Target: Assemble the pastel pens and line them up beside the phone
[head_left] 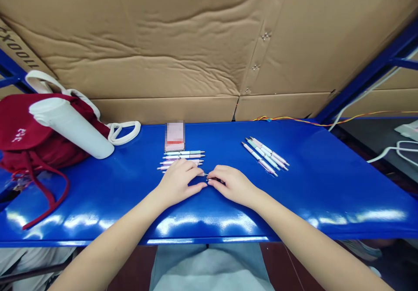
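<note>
My left hand [179, 183] is curled low over the blue tabletop, its palm covering the lower ends of several pens [187, 156] laid side by side. A slim pale pen end [203, 174] shows at its fingers; most of that pen is hidden under the hand. Close against it, my right hand [230, 184] has thumb and index finger pinched together around something small with a dark part, mostly hidden. The fingertips of both hands almost meet. Several more pens [266, 153], in white, pink and mint, lie slanted in a loose group to the right.
A pink card-like item [175, 136], partly blurred, lies behind the left pens. On the left are a dark red bag [62, 130] and a white cylinder [73, 127]. Cardboard [163, 42] stands behind the blue table [313, 182]; coloured wires [287, 118] run along its back edge.
</note>
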`<state>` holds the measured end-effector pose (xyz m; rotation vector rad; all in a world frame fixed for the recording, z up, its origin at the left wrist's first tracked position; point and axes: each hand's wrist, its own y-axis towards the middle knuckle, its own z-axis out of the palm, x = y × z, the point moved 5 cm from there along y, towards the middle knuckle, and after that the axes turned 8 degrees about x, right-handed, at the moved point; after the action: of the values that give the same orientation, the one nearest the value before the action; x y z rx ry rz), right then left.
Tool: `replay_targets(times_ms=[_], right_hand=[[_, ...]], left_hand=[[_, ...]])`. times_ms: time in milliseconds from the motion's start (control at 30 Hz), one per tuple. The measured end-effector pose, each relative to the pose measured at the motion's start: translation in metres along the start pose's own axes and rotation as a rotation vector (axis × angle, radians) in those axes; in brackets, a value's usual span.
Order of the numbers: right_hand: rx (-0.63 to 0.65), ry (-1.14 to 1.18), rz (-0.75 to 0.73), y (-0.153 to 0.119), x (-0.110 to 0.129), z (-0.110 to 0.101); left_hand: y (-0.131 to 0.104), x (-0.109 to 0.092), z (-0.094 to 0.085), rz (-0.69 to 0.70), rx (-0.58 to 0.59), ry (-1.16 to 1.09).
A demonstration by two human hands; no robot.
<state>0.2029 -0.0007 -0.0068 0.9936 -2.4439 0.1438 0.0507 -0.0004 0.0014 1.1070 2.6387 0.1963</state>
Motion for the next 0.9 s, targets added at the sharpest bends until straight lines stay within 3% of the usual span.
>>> replay_targets(times_ms=[233,700,900], right_hand=[[0.016,0.039,0.021,0.002,0.000,0.004],[0.064,-0.059,0.090,-0.004,-0.012,-0.007],[0.039,-0.057,0.088,-0.005,-0.008,-0.005]], left_hand=[[0.001,-0.012,0.004,0.143,-0.061,-0.041],[0.002,-0.004,0.010,0.074,0.122,-0.016],[0.000,-0.003,0.005,0.053,0.108,-0.049]])
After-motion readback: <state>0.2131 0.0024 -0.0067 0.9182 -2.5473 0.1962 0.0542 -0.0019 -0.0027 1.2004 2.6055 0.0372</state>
